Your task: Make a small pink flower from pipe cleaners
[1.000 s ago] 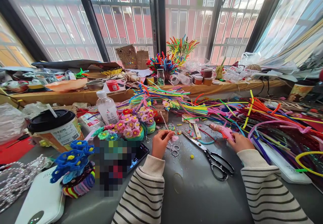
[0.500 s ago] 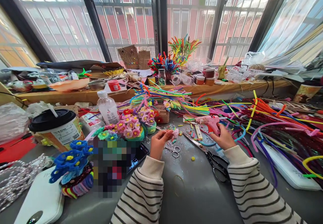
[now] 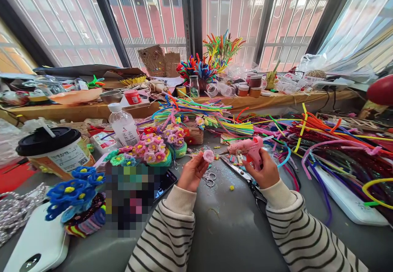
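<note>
Between the fingertips of my left hand (image 3: pixel 193 173) is a small pale pink fuzzy flower (image 3: pixel 208 156), its round face turned up. My right hand (image 3: pixel 264 169) is closed around the handle of a pink glue gun (image 3: pixel 250 147). The gun's nozzle points left, a short way from the flower and apart from it. Below the gun lie large black-handled scissors (image 3: pixel 242 174), partly hidden by my right hand. Small silver scissors (image 3: pixel 210 179) rest beside my left hand. A tiny yellow piece (image 3: pixel 231 188) sits on the grey table (image 3: pixel 227 231).
Pink pipe-cleaner flowers (image 3: pixel 153 147) and blue flowers (image 3: pixel 72 190) stand to the left, near a plastic bottle (image 3: pixel 124 127) and a lidded cup (image 3: pixel 58 151). Loose pipe cleaners (image 3: pixel 334 137) spread over the right. A phone (image 3: pixel 166 185) lies left of my left hand.
My right hand has lifted the glue gun and brought it left and nearer. The flower in my left hand has turned, so its round face now shows. The view has shifted slightly.
</note>
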Demonstrator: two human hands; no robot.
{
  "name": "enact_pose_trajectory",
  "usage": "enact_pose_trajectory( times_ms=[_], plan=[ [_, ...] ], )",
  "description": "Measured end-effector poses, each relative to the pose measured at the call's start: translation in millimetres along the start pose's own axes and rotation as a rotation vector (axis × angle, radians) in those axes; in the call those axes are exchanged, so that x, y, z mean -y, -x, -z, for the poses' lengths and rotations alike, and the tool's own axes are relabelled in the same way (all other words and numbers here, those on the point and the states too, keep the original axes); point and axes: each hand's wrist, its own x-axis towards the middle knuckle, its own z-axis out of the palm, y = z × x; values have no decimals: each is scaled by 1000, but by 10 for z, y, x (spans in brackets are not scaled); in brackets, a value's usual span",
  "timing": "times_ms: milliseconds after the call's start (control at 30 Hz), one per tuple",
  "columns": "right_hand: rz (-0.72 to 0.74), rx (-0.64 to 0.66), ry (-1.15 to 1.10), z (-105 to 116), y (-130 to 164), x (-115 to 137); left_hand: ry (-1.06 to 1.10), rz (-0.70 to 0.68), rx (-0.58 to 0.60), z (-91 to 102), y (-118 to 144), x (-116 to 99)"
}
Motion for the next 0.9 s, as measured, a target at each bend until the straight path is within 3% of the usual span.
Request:
enact_pose_trajectory(
  times_ms=[400,900],
  plan=[
    [216,-64,85,-94,35,-75,-117,-25,50,5,9,47],
    [257,-89,128,-99,52,-120,-119,-26,25,-12,18,42]
  ],
)
